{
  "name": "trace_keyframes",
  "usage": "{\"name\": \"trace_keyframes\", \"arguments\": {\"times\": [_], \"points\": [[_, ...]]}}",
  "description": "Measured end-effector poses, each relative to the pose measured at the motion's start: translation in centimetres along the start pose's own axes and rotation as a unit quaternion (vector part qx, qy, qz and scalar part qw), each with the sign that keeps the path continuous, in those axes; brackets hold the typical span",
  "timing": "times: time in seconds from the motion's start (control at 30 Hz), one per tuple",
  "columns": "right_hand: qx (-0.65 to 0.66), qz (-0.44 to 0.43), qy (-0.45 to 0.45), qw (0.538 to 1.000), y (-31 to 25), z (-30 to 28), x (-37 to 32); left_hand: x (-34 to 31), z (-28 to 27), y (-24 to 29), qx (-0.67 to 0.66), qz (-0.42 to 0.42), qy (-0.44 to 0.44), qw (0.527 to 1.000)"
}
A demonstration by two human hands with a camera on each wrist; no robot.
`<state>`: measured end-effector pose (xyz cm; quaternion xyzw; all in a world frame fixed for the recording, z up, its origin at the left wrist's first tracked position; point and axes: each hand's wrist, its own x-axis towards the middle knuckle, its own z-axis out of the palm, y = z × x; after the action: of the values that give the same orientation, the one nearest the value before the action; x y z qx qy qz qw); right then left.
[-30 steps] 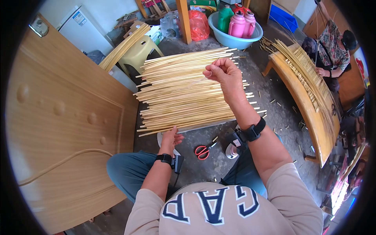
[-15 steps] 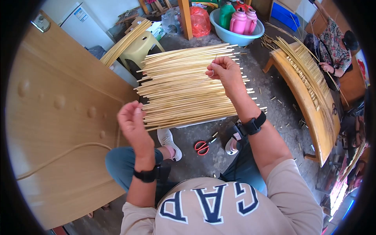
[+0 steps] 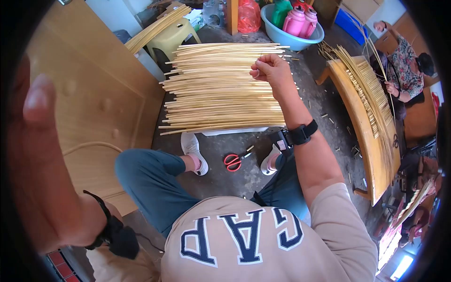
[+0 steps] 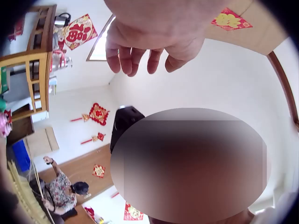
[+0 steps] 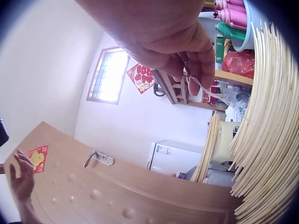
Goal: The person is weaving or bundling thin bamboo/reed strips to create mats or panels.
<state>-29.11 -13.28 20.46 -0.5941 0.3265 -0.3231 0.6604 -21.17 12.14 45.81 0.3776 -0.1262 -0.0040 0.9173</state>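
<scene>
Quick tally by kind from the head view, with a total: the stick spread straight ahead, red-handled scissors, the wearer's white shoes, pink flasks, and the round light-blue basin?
Stick spread: 1
Red-handled scissors: 1
White shoes: 2
Pink flasks: 2
Light-blue basin: 1
Total: 7

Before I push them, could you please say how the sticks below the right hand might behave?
The sticks look slender, so each is probably light. Lying nearly straight, they seem stiff. Jutting out unevenly, some may slide.
</scene>
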Motion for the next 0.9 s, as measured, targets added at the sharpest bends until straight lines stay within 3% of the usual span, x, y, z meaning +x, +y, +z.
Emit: {"name": "trace_keyframes", "arguments": {"times": [0.07,0.17,0.27,0.33,0.37,0.43,0.47,0.53,0.57,0.83,0.9], "points": [[-0.004,0.005,-0.004,1.0,0.0,0.0,0.0,0.1,-2.6,1.8,0.048,-0.136,-0.145,0.979],[0.026,0.0,0.001,1.0,0.1,0.1,0.0,-0.1,-4.4,2.3,0.115,-0.33,-0.36,0.865],[0.036,-0.003,0.001,0.999,0.0,0.0,0.0,-2.5,-4.3,-0.9,0.138,-0.29,-0.445,0.836],[0.038,0.005,0.005,0.999,-0.1,0.0,0.0,-2.9,-4.5,-0.9,0.058,-0.267,-0.563,0.78],[0.038,0.002,0.004,0.999,-0.2,-0.1,0.0,-2.2,-4.2,-0.7,0.057,-0.263,-0.563,0.781],[0.037,0.0,0.005,0.999,-0.2,-0.2,-0.1,-0.5,-3.1,0.3,0.035,-0.102,-0.767,0.633],[0.039,0.003,0.002,0.999,-0.2,-0.3,-0.1,-1.4,-3.6,1.2,0.037,-0.099,-0.763,0.637],[0.03,0.008,0.001,1.0,-0.2,-0.3,-0.1,-4.1,-4.5,2.9,0.041,-0.188,-0.63,0.752],[0.024,0.014,0.008,1.0,-0.3,-0.3,-0.2,-4.2,-4.8,3.1,0.044,-0.184,-0.629,0.754],[0.019,0.008,0.007,1.0,-0.1,-0.4,-0.2,0.7,-4.0,1.0,-0.032,-0.239,-0.824,0.513],[0.018,0.008,0.002,1.0,-0.1,-0.5,-0.1,0.7,-4.5,1.5,-0.038,-0.241,-0.814,0.527]]}}
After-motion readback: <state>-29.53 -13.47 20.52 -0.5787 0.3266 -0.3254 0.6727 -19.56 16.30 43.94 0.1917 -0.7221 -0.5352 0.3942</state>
